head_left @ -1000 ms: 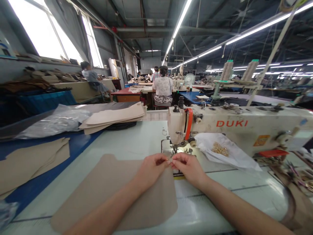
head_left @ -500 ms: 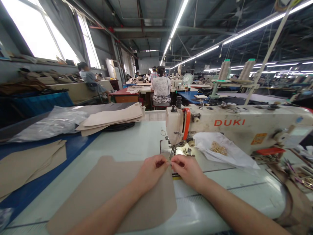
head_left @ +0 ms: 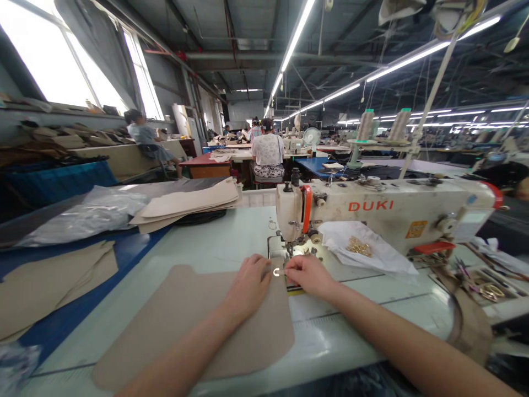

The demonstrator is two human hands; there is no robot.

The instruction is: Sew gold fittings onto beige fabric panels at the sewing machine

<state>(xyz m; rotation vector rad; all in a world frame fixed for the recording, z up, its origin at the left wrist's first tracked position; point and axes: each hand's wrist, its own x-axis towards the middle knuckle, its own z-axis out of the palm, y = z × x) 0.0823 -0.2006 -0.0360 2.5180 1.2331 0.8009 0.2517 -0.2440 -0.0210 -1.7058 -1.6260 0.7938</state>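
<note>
A large beige fabric panel [head_left: 194,320] lies flat on the pale sewing table, its upper right part close to the needle area of the sewing machine [head_left: 330,212]. My left hand [head_left: 251,284] rests on the panel with its fingers stretched down, holding nothing. Just right of those fingertips, a small shiny metal ring [head_left: 276,272] lies over the panel near its upper right corner. The thumb and fingers of my right hand [head_left: 309,275] pinch a small strip of material joined to the ring; most of that strip is hidden.
Several beige panels [head_left: 185,204] are stacked behind left, beside a clear plastic bag [head_left: 86,215]; more panels [head_left: 58,286] lie on the blue surface. Small gold fittings [head_left: 359,247] fill a white bag [head_left: 384,262] under the machine arm. A co-worker [head_left: 268,151] sits ahead.
My hands have drawn apart. The left one has let go of its pinch and now lies flat on the panel, and the metal ring shows between them. The view has shifted slightly.
</note>
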